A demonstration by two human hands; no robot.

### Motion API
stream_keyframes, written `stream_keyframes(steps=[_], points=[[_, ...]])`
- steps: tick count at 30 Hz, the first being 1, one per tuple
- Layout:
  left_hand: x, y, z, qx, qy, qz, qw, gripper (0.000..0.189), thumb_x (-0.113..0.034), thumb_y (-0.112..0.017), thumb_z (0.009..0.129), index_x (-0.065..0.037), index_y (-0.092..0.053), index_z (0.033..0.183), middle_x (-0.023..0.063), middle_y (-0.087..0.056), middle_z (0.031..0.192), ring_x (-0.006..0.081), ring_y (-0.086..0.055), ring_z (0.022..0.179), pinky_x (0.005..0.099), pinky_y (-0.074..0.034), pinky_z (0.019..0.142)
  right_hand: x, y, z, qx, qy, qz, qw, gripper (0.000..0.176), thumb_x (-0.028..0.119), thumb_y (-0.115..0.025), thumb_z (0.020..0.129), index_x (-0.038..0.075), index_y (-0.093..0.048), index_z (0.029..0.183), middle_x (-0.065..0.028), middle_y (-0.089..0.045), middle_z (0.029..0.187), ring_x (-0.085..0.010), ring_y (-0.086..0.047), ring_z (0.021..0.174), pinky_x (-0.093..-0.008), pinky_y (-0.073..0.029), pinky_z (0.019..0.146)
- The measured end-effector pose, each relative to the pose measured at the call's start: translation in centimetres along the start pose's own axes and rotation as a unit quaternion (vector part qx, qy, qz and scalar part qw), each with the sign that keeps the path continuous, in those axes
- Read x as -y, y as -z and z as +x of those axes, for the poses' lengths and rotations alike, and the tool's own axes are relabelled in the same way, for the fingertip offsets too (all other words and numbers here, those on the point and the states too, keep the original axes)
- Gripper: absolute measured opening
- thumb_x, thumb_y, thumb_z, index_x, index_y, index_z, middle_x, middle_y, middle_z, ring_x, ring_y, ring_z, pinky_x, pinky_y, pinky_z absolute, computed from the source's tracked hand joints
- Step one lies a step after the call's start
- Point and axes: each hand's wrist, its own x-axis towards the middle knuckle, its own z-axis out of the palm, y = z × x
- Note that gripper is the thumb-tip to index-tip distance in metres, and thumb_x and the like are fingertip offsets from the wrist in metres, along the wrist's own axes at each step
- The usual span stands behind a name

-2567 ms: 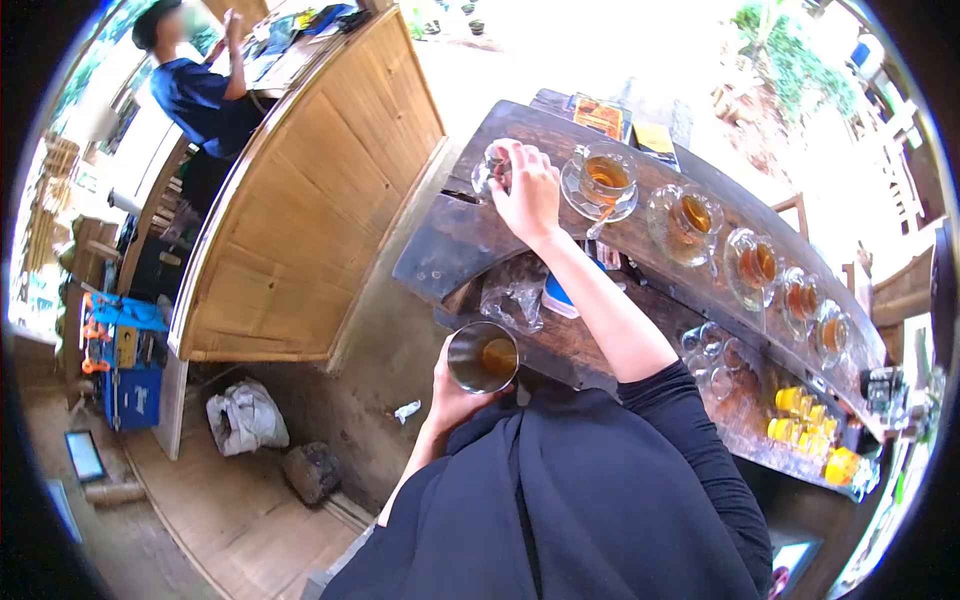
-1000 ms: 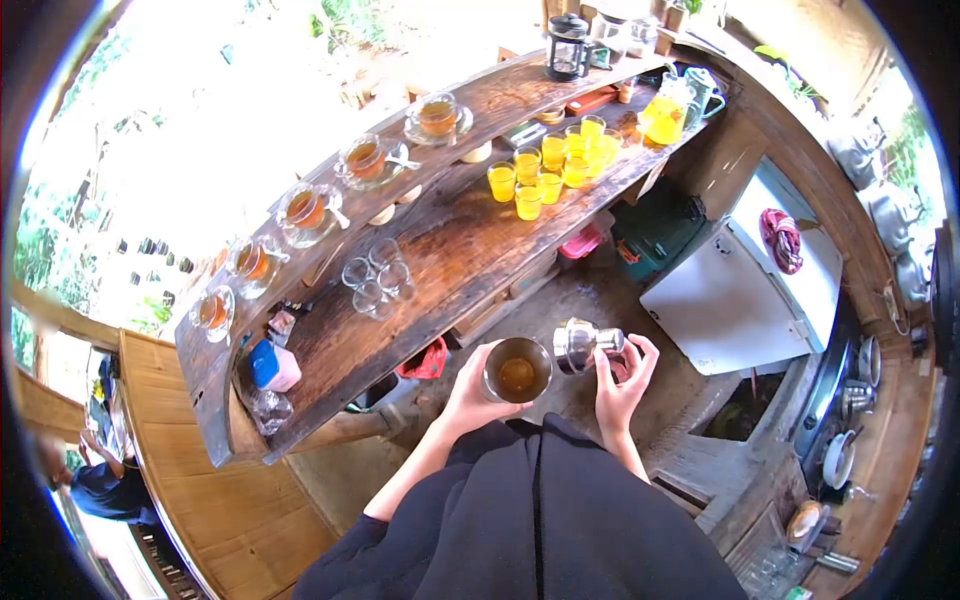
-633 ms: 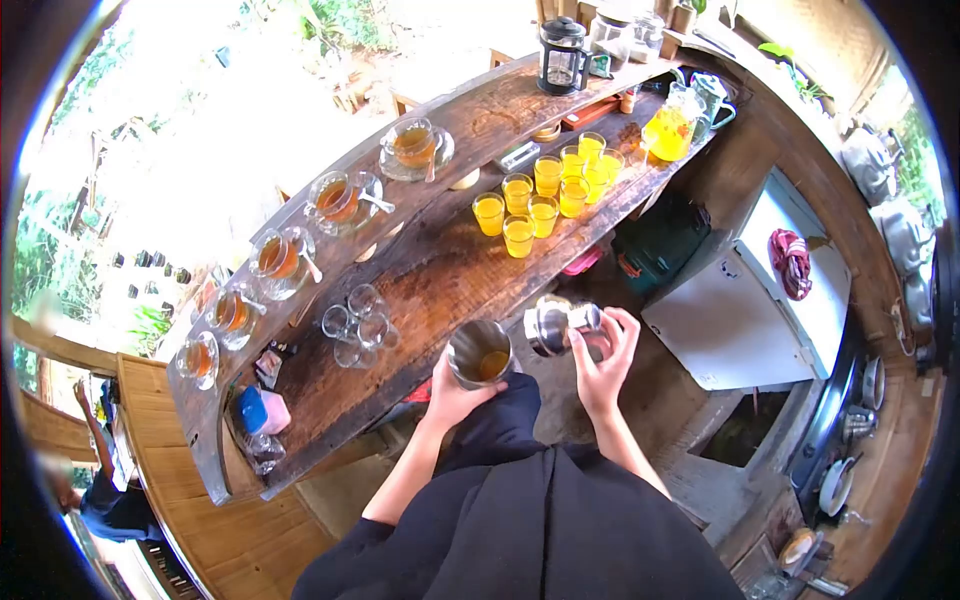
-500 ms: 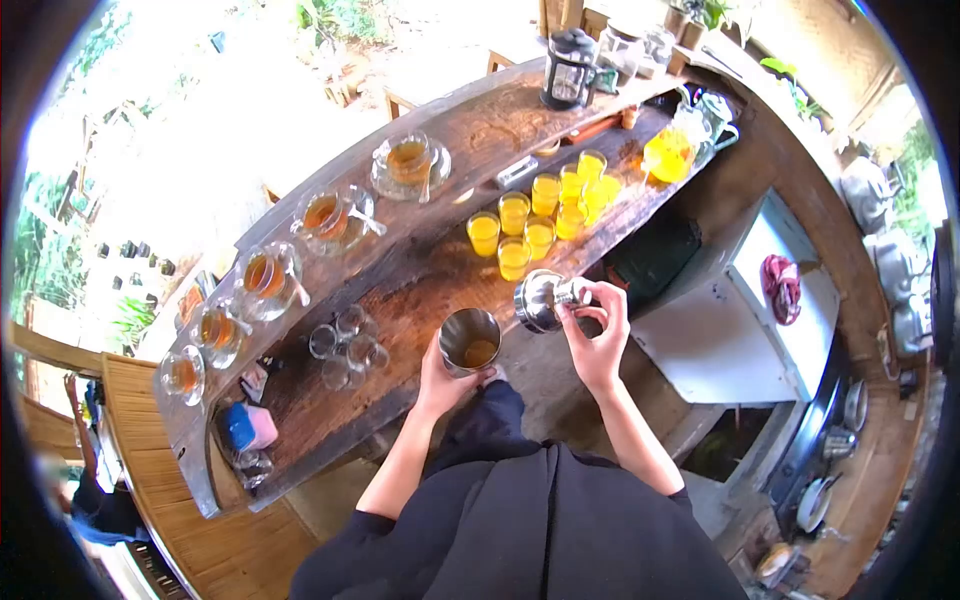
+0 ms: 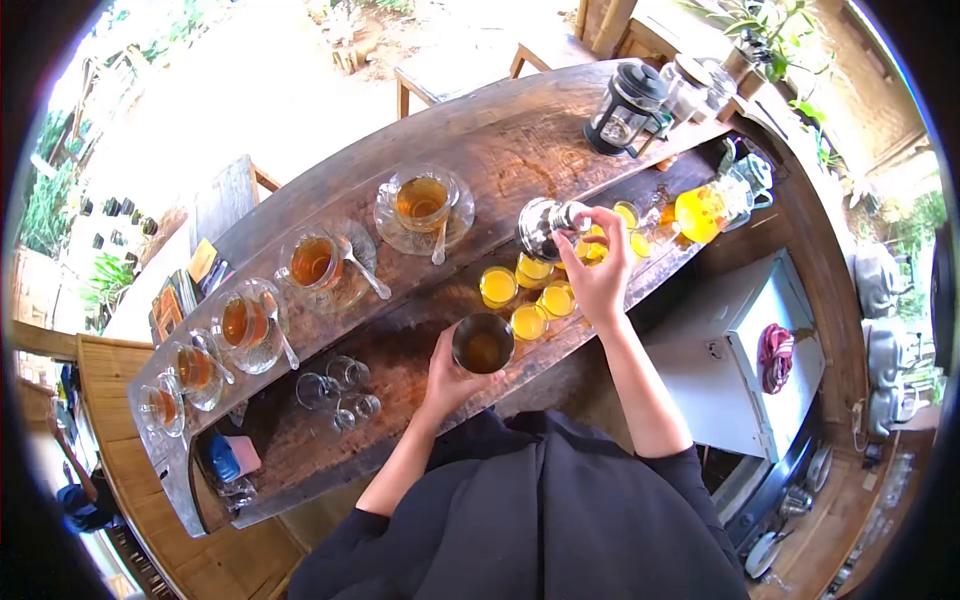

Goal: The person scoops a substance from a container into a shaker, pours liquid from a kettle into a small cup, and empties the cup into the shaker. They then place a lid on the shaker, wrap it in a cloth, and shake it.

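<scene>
My left hand (image 5: 448, 378) is wrapped round a metal shaker cup (image 5: 483, 343) with brown liquid at its bottom. Raised to the right, my right hand (image 5: 600, 262) grips the shaker's shiny metal top (image 5: 545, 229), held apart from the cup. Beneath and beside that top, several small glasses of yellow drink (image 5: 498, 286) stand on the lower wooden shelf (image 5: 400, 325). Some of them are hidden behind my right hand and the top.
Glass cups of tea (image 5: 421, 199) on saucers line the upper counter (image 5: 480, 150). A French press (image 5: 627, 108) and a yellow-filled glass pitcher (image 5: 702, 212) stand at the right. Upturned empty glasses (image 5: 348, 373) sit lower left. A white cabinet (image 5: 700, 380) is at the right. A person (image 5: 85, 500) is far left.
Both hands have come nearer the counter, the right one rising with the metal top until it covers part of the yellow glasses. The view has shifted, showing the counter closer.
</scene>
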Motion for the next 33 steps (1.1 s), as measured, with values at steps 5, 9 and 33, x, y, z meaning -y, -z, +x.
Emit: stream_keyframes(steps=[5,9,33], points=[[1.5,-0.2,-0.6,-0.008,0.043,0.004,0.999,0.09,-0.023,-0.092,0.061,-0.002,-0.044,0.134,0.0135,-0.054,0.128,0.0264,-0.054,0.12,0.0387,-0.043,0.102,-2.4,-3.4,3.8,0.033,0.044,-0.036,0.998,0.037,0.006,-0.077,0.073,0.007,-0.058,0.106,-0.0088,-0.063,0.098,-0.0282,-0.059,0.091,-0.0362,-0.047,0.08],[0.5,-0.4,-0.3,-0.017,0.099,0.009,0.995,0.101,-0.025,-0.094,0.061,-0.003,-0.035,0.14,0.0146,-0.048,0.137,0.0261,-0.048,0.128,0.0408,-0.04,0.108,-4.4,-5.9,6.3,0.057,0.069,-0.05,0.995,0.04,0.007,-0.075,0.072,0.009,-0.056,0.107,-0.0076,-0.061,0.095,-0.0291,-0.057,0.09,-0.0388,-0.046,0.081],[-11.9,-25.3,12.5,-0.2,-0.391,0.113,0.891,0.057,-0.042,-0.041,0.093,0.004,-0.04,0.127,0.0242,-0.056,0.112,0.0351,-0.057,0.105,0.0479,-0.042,0.096,-22.9,25.9,5.2,-0.166,-0.023,-0.068,0.983,0.03,-0.003,-0.065,0.081,0.0,-0.055,0.109,-0.0115,-0.058,0.102,-0.0243,-0.055,0.095,-0.0328,-0.042,0.084]])
